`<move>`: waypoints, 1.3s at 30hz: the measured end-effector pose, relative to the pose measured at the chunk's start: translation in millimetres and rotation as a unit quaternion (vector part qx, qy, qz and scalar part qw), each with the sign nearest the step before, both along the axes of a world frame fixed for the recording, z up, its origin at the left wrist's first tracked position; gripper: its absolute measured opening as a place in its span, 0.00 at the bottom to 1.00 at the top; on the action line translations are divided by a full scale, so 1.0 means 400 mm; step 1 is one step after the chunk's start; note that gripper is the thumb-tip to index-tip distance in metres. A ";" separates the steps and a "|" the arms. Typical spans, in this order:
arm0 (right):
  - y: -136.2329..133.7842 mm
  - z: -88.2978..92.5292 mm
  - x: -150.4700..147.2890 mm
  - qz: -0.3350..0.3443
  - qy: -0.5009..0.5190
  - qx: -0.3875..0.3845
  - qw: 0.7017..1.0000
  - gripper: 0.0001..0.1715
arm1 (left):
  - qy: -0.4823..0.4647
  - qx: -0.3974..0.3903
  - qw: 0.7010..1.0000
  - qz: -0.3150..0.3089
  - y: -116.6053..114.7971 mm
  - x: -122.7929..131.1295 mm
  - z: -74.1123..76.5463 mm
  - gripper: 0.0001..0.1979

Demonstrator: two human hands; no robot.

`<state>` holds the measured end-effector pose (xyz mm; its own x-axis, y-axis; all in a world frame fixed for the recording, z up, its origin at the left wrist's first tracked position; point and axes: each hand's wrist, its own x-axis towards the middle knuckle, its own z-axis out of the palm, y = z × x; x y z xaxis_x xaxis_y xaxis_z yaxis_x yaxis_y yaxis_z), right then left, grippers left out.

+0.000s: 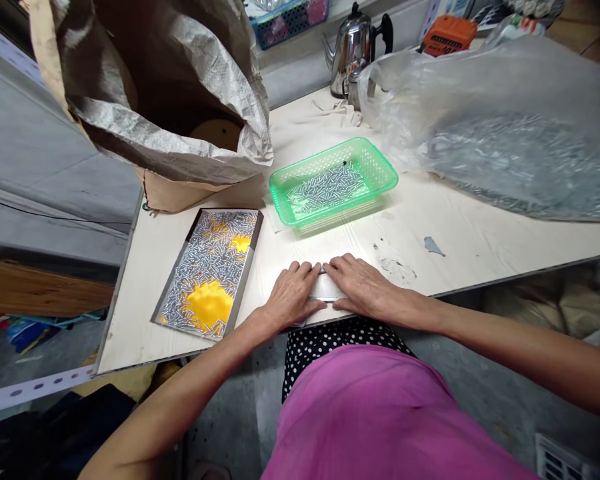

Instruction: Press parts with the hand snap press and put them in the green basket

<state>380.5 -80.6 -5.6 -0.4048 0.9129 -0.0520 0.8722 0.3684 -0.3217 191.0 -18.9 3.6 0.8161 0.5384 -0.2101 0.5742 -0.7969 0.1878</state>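
My left hand (291, 293) and my right hand (361, 285) rest side by side near the front edge of the pale table (460, 233). Both lie on a small clear plastic bag (326, 289) that shows between them. The fingers of both hands are curled and pressed down on the bag. What the bag holds I cannot make out. A green plastic basket (380, 175) with several small metal pins stands just beyond the hands. A metal tray (249, 257) with a yellow bottom, strewn with the same pins, lies to the left.
A large crumpled paper sack (180, 107) stands open at the back left. A big clear plastic bag of metal pins (505, 133) fills the right side. A steel kettle (353, 50) and an orange box (447, 35) stand at the back.
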 end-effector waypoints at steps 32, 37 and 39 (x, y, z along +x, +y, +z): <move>0.199 -0.043 -0.005 0.020 -0.013 0.122 0.992 0.11 | -0.192 0.015 0.977 0.089 -0.183 0.005 -0.107 0.33; 0.145 0.004 -0.143 0.252 0.003 0.089 0.964 0.07 | -0.225 0.023 0.972 0.060 -0.208 0.005 -0.112 0.30; 0.138 0.009 -0.191 0.301 -0.015 0.074 0.951 0.08 | -0.264 0.035 0.964 -0.003 -0.242 -0.007 -0.092 0.24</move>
<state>304.3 -25.3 -2.1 -0.8565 0.5146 0.0390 0.4972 0.8430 -0.2055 188.4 -115.8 -33.3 0.8023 0.5313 0.2720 0.4089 -0.8213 0.3979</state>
